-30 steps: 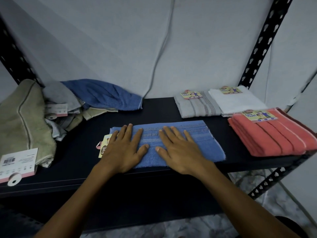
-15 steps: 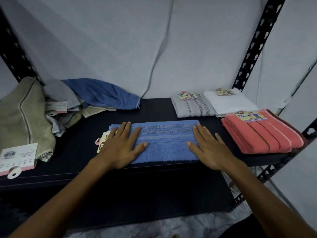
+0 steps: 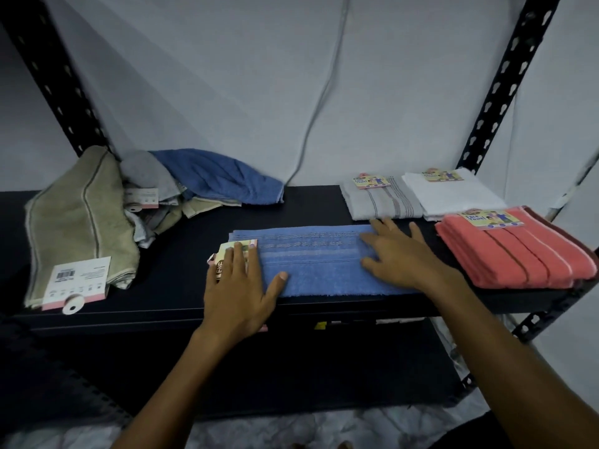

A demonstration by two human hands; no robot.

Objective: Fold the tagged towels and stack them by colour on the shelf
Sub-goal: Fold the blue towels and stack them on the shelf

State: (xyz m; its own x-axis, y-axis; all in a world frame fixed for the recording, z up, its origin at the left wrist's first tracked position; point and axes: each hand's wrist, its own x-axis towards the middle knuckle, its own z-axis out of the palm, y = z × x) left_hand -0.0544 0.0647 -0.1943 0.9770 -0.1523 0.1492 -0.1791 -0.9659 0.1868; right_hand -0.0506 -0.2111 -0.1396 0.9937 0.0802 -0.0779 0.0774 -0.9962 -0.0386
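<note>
Our right hand (image 3: 400, 254) has slid to the blue towel's (image 3: 311, 260) right end; left hand (image 3: 238, 286) stays flat on its tag (image 3: 227, 257), both open-fingered, near the shelf's (image 3: 181, 254) front edge.

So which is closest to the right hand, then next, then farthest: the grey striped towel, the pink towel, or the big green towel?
From the right hand:
1. Grey striped towel, just beyond its fingers.
2. Pink towel, on its right; nearly as close.
3. Green towel, far left of the shelf.
</note>
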